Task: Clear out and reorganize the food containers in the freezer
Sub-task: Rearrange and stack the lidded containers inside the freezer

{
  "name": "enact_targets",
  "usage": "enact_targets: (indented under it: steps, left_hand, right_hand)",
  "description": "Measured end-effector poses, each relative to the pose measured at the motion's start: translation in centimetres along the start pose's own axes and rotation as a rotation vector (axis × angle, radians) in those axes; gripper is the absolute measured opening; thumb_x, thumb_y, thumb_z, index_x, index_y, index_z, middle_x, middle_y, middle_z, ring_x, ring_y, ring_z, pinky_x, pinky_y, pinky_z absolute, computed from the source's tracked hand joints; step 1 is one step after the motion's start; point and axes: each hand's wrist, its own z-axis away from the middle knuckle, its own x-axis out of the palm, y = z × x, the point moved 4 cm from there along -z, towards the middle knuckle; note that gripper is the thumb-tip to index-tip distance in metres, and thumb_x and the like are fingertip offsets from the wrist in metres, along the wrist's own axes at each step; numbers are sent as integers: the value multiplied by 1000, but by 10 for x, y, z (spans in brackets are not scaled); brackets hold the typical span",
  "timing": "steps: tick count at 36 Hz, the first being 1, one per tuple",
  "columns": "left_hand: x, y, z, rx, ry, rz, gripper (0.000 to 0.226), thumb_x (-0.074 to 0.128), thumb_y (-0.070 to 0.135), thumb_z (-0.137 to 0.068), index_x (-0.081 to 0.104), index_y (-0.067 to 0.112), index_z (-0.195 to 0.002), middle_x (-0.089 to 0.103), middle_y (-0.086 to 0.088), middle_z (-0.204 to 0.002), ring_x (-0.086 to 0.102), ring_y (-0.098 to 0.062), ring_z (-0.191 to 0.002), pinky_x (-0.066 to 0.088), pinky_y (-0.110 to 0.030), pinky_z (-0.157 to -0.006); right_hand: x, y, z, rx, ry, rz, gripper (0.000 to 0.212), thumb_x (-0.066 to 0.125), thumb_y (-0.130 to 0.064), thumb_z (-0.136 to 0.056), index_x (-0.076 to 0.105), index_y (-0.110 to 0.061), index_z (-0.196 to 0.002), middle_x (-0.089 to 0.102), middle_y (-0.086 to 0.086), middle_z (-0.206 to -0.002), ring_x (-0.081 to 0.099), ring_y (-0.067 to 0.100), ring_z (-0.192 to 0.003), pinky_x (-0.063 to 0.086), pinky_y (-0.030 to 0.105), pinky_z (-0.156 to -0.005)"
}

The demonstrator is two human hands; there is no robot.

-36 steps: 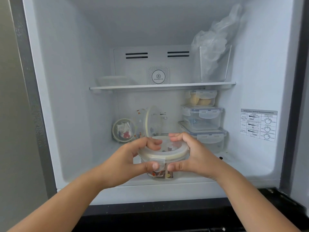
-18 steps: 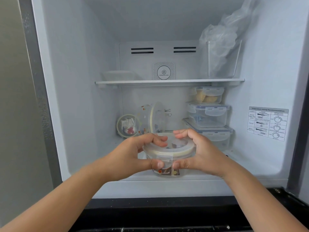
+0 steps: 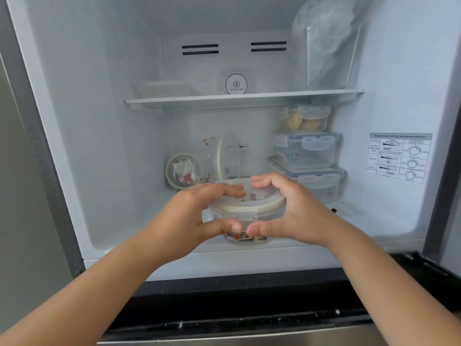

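Observation:
A round clear container (image 3: 247, 211) with a cream-rimmed lid stands near the front of the freezer floor (image 3: 374, 228). My left hand (image 3: 192, 216) grips its left side, fingers over the lid and thumb on the front. My right hand (image 3: 296, 213) grips its right side the same way. Behind it a round container (image 3: 227, 158) stands on its edge, and a smaller round one (image 3: 183, 171) lies on its side at the back left. Three rectangular clip-lid containers are stacked at the back right: top (image 3: 306, 118), middle (image 3: 306, 149), bottom (image 3: 321, 181).
The upper shelf (image 3: 244, 97) carries a flat tray (image 3: 164, 88) on the left and a tall clear bin (image 3: 329, 58) with a plastic bag on the right. A settings label (image 3: 399, 157) is stuck to the right wall. The black freezer sill (image 3: 249, 295) runs below.
The view has shifted closer and slightly right. Both hands keep the same grip on the round container, which has stayed near the front of the freezer floor.

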Motion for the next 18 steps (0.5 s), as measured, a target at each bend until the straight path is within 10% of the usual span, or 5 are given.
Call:
enact_targets:
  steps: [18]
  left_hand:
    - [-1,-3,-4,-9,64,28,49,64,57,-65,62,39,-110,59,31,-120,54,5,-114,48,-37,-98]
  right_hand:
    - [1,7,-4,-40,46,-31,79,73,-72,-44,52,-39,-112,47,-28,-132,41,-9,-123,35,22,-100]
